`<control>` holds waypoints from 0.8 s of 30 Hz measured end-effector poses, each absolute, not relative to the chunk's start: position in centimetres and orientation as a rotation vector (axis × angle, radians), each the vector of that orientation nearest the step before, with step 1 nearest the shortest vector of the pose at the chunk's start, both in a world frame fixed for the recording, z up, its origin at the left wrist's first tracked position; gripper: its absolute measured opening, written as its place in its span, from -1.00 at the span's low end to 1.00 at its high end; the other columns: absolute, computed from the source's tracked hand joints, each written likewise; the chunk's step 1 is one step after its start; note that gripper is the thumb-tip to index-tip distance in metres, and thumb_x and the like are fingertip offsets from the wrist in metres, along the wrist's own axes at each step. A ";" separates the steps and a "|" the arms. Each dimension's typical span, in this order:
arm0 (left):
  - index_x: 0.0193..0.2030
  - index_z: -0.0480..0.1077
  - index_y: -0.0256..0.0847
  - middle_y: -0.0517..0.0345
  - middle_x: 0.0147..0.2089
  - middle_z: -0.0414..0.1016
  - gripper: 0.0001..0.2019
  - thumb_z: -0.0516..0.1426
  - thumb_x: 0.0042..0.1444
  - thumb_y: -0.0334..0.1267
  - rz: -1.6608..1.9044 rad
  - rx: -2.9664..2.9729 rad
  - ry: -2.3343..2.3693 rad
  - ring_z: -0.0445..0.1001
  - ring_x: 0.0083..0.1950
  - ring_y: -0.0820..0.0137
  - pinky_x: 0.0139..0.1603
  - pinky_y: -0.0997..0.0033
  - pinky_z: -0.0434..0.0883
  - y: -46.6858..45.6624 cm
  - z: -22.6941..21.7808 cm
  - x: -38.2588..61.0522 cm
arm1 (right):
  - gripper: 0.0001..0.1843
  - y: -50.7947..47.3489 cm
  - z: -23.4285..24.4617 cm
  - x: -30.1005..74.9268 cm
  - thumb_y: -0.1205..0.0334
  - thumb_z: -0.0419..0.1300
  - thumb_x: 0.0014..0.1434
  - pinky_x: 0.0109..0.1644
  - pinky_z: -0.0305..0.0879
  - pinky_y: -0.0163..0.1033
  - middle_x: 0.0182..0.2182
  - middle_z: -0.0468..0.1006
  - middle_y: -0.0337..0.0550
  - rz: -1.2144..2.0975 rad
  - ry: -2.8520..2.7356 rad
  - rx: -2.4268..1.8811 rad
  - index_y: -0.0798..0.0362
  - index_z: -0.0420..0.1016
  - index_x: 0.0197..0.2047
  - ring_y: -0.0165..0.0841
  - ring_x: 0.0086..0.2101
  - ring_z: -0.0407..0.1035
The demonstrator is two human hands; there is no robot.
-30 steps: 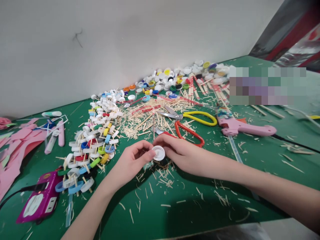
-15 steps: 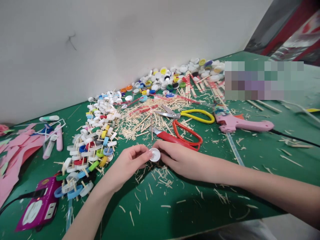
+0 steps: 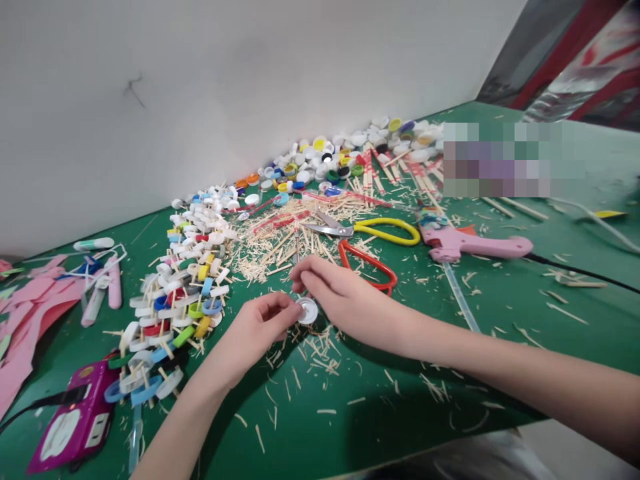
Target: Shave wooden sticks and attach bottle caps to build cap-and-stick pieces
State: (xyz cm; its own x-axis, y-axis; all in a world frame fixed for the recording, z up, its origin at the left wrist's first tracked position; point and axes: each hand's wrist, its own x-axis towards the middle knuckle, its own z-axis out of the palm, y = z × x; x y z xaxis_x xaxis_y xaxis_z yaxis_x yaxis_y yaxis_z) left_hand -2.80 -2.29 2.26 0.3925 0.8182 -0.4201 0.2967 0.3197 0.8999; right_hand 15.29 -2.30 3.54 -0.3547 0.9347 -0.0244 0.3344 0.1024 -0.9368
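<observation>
My left hand [image 3: 267, 327] pinches a small white bottle cap [image 3: 307, 311] between thumb and fingers, its hollow side facing up. Just above and right of the cap is my right hand [image 3: 333, 290], its fingers curled with the tips turned down. They cover the near end of a thin metal rod [image 3: 297, 245] lying on the wood slivers; I cannot make out whether they grip it. Behind my right hand lie red-handled scissors [image 3: 370, 263], partly hidden, and yellow-handled scissors [image 3: 385, 230] with their blades apart.
Bottle caps with wooden sticks [image 3: 185, 293] cover the left; loose caps [image 3: 320, 157] line the wall. Wood slivers [image 3: 265, 247] lie in a pile and scattered. A pink glue gun [image 3: 480, 245] with a cable lies right. Pink sheets [image 3: 45, 300] and a magenta device [image 3: 75, 420] sit left.
My right hand has moved up from beside the cap and now covers the near end of the metal rod. The cap stays in my left hand. The view has shifted slightly.
</observation>
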 end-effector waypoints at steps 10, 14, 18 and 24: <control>-0.35 0.32 -0.23 0.26 -0.41 0.18 -0.69 0.08 0.17 0.01 0.460 1.410 1.219 0.08 -0.42 0.50 -0.38 0.45 0.10 -2.4 2.2 -2.3 | -0.78 -1.8 2.3 14.9 0.20 -0.19 0.35 -0.43 0.06 -0.26 -0.43 0.38 -0.22 1.132 -1.957 -1.297 0.02 0.19 -0.28 -0.44 -0.47 0.22; -0.34 0.29 -0.20 0.25 -0.39 0.20 -0.71 0.05 0.19 0.01 0.440 1.504 1.250 0.13 -0.39 0.47 -0.36 0.44 0.14 -2.5 2.1 -2.4 | -0.77 -1.7 2.1 14.8 0.18 -0.20 0.36 -0.43 0.05 -0.27 -0.42 0.39 -0.22 1.148 -1.971 -1.293 0.02 0.17 -0.27 -0.45 -0.47 0.22; -0.37 0.22 -0.18 0.28 -0.42 0.15 -0.72 0.01 0.23 -0.03 0.449 1.565 1.263 0.11 -0.40 0.48 -0.36 0.45 0.14 -2.7 2.5 -2.2 | -0.76 -1.7 1.6 14.6 0.18 -0.24 0.37 -0.42 0.06 -0.28 -0.38 0.42 -0.17 1.075 -2.020 -1.305 0.03 0.18 -0.20 -0.43 -0.45 0.26; -0.34 0.20 -0.18 0.28 -0.41 0.10 -0.72 -0.04 0.27 -0.03 0.422 1.622 1.243 0.07 -0.41 0.48 -0.37 0.45 0.11 -2.9 3.0 -2.2 | -0.76 -1.5 0.5 14.8 0.36 -0.11 0.23 -0.36 0.14 -0.24 -0.33 0.45 -0.07 0.804 -2.284 -1.249 0.12 0.25 -0.07 -0.37 -0.43 0.29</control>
State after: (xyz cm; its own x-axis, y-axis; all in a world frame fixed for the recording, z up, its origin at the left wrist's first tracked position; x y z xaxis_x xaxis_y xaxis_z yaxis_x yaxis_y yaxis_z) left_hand -2.24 -2.94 3.00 0.4087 0.8675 -0.2834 0.5156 0.0367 0.8560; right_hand 14.79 -1.54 0.54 -0.5120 0.8552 0.0810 0.6158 0.4311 -0.6595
